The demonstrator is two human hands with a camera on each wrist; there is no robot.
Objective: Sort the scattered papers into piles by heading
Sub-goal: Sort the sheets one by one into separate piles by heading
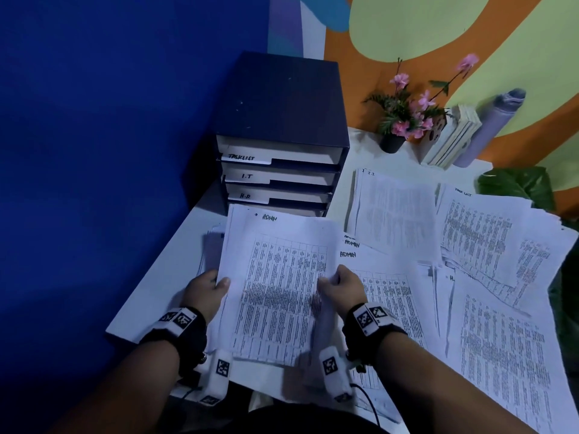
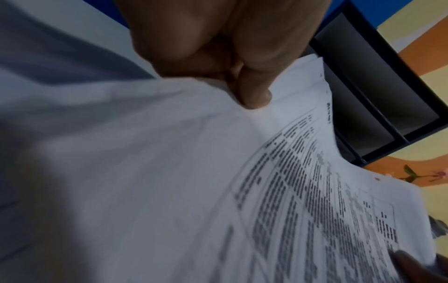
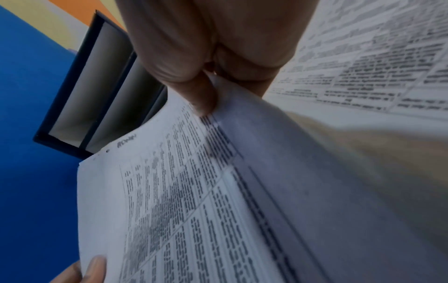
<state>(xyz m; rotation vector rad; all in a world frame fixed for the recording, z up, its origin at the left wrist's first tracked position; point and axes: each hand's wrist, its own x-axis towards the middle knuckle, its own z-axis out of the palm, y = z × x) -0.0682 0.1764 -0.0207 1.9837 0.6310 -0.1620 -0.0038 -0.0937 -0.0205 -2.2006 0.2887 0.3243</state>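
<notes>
ADMIN sheets (image 1: 275, 286) lengthwise, heading away, edges pinched between both hands.

Drawer unit (image 1: 282, 130) blocks ahead; bare table strip (image 1: 163, 277) free left.

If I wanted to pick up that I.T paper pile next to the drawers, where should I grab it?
Probably the I.T pile's near edge, coming from your side. It lies flat on the table; ADMIN sheets overlap its near corner, so lift those off first, then slide fingers under and pinch with your thumb on top.
</notes>
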